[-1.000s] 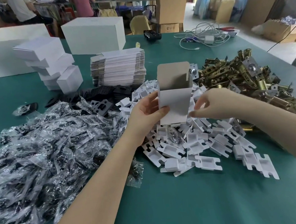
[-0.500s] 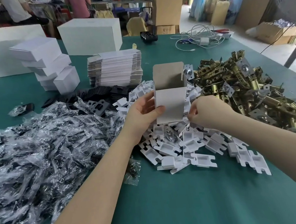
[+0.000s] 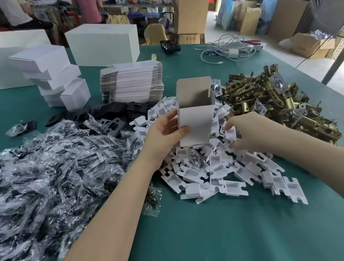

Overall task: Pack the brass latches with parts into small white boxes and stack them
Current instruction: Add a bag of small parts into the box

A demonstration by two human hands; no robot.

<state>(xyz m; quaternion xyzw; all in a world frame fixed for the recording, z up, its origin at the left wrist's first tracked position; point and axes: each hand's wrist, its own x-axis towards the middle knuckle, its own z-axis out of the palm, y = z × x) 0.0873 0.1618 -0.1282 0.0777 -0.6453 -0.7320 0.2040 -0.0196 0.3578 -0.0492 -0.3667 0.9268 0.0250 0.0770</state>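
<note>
The small white box (image 3: pixel 196 125) stands up with its top flap open over the pile of white plastic parts (image 3: pixel 223 167); what is inside it cannot be seen; the left hand (image 3: pixel 165 135) holds it, thumb on the front and fingers behind; the right hand (image 3: pixel 249 131) is curled on the white pile, pinching one white piece (image 3: pixel 229 131); behind sit two big white boxes (image 3: pixel 102 44), one leaning stack of closed small boxes (image 3: pixel 53 77) and one stack of flat boxes (image 3: pixel 132 81); brass latches (image 3: pixel 274 98) lie heaped on the right, clear bags of parts (image 3: pixel 43 169) on the left, all on the green table (image 3: pixel 221 242)
</note>
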